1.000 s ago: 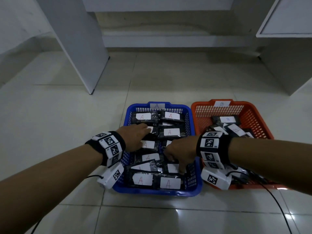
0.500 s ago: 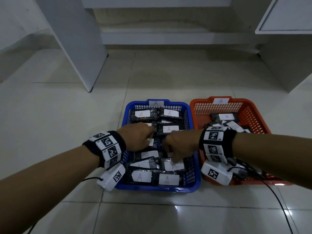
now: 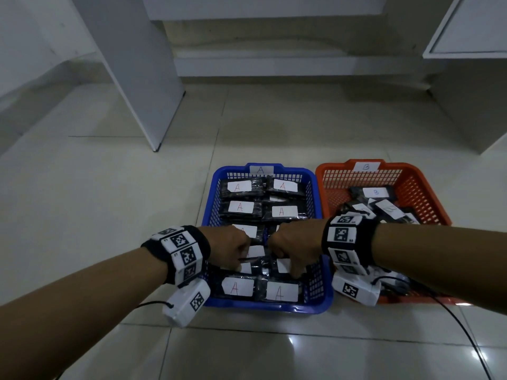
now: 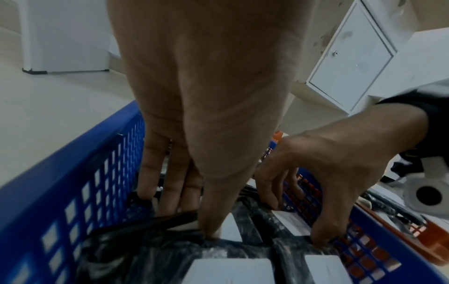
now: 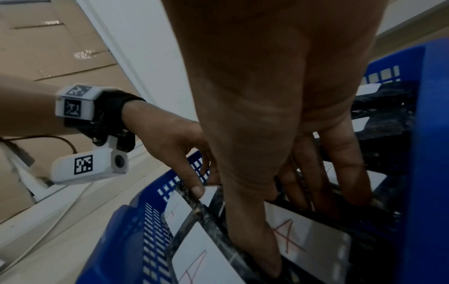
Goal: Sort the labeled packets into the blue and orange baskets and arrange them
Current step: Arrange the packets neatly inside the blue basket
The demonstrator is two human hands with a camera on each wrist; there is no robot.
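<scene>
The blue basket point(image 3: 270, 307), tagged A, is packed with rows of black packets with white "A" labels point(image 3: 240, 207). Both hands reach down into its near half, side by side. My left hand point(image 3: 233, 256) pinches the edge of a black packet point(image 4: 157, 222) between thumb and fingers, shown close in the left wrist view point(image 4: 192, 217). My right hand point(image 3: 290, 259) straddles an A packet point(image 5: 316, 242), thumb on the near side and fingers on the far side point(image 5: 303, 230). The orange basket point(image 3: 411, 171), tagged B, holds several loosely piled "B" packets point(image 3: 376, 192).
The baskets stand together on a pale tiled floor point(image 3: 109, 201). A white cabinet panel point(image 3: 131, 78) rises at the back left and a white cabinet point(image 3: 466, 91) at the right. A black cable point(image 3: 466, 333) trails behind the right wrist. Cardboard boxes point(image 5: 48, 48) lie left.
My left hand has pulled back from a farther row toward the near rows and now sits beside the right hand. Both hands' fingers have sunk deeper among the packets.
</scene>
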